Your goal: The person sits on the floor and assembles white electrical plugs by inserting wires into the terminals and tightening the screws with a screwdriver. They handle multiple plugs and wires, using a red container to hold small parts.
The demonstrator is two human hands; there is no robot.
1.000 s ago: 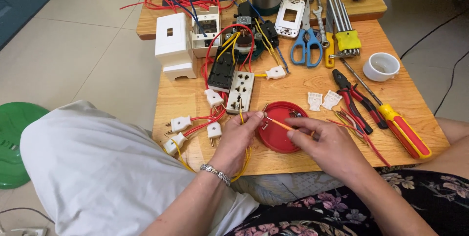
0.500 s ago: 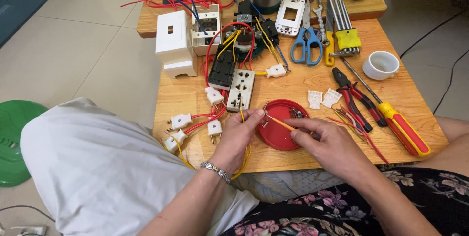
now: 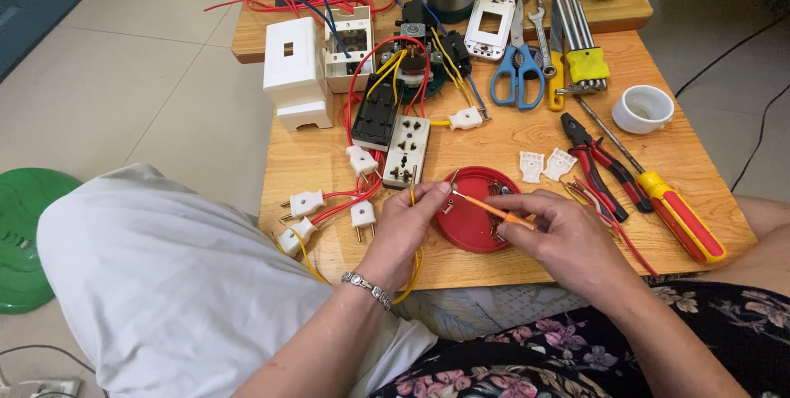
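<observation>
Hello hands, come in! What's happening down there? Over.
Left hand pinching yellow wire. Right hand gripping small orange screwdriver, tip toward left fingers. Both over red lid. Nothing blocking.

Red lid (image 3: 471, 221), orange screwdriver (image 3: 494, 211), blue scissors (image 3: 517, 75)

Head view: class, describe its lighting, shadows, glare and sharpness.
Head view: soft, even light; faint shadows under the left hand and right hand; mild sheen on the red lid; wooden table sharp, far edges slightly stretched.
</observation>
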